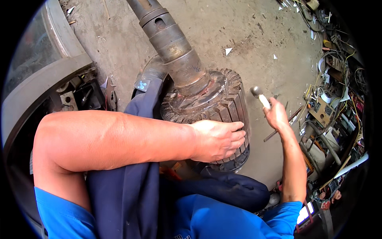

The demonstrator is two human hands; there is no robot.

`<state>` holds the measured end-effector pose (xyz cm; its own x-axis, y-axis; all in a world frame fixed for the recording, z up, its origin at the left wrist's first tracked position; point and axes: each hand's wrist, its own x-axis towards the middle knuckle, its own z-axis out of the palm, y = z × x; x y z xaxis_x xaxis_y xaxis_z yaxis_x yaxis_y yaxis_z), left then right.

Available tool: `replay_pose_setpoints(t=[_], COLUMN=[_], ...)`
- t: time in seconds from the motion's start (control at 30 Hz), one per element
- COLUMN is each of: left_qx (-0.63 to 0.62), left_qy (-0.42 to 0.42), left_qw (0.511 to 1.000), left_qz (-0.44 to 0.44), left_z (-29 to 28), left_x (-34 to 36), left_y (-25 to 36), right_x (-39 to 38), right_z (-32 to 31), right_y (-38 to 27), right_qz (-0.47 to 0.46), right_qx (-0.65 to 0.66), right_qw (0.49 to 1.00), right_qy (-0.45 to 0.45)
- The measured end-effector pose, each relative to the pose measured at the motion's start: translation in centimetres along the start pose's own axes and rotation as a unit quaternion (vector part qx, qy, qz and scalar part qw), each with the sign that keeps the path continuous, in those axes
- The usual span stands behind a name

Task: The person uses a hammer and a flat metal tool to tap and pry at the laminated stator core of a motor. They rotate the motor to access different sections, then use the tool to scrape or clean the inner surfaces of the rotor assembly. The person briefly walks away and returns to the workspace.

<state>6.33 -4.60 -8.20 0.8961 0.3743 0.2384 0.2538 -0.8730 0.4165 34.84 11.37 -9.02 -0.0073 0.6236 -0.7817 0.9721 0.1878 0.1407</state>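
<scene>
A large motor rotor (234, 107) with a slotted core lies tilted in front of me between my legs. Its thick, stepped steel shaft (181, 59) runs toward the top left. My left hand (219, 140) lies on the side of the core, its fingers stretched across the slots; the thumb is hidden. To the right of the core, my right hand (276, 114) is closed round the pale handle of a small hammer (255, 91). The rounded metal hammer head is held up, apart from the rotor.
A long thin metal rod (283, 124) lies on the concrete floor (262, 47) beneath my right hand. Tangled cables, boards and scrap (324, 111) pile up along the right. A large curved grey metal housing (47, 81) stands at the left. White scraps (228, 51) litter the floor.
</scene>
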Motion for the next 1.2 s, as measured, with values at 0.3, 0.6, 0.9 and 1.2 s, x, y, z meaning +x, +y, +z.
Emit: replay_pose_setpoints(t=[0.3,0.6,0.9,1.2], left_qx=[0.013,0.037,0.024,0.006], left_qy=[0.014,0.056,0.095,0.081], left_qw=[1.000,0.997,0.995,0.997], left_qz=[-0.012,0.027,0.025,0.019], left_z=[0.5,1.6,2.4,1.5], left_x=[0.1,-1.0,-0.5,-0.8], left_y=[1.7,1.0,0.7,0.8], right_x=[-10.3,-8.9,-11.2,-12.8], right_z=[-15.1,-19.1,-18.9,-18.6], right_y=[-15.9,-21.2,-20.1,-19.9], right_qz=[-0.221,-0.209,-0.206,-0.253], right_qx=[0.005,-0.155,-0.158,-0.061], right_qw=[0.968,0.963,0.966,0.966], right_qy=[0.118,0.075,0.007,-0.006])
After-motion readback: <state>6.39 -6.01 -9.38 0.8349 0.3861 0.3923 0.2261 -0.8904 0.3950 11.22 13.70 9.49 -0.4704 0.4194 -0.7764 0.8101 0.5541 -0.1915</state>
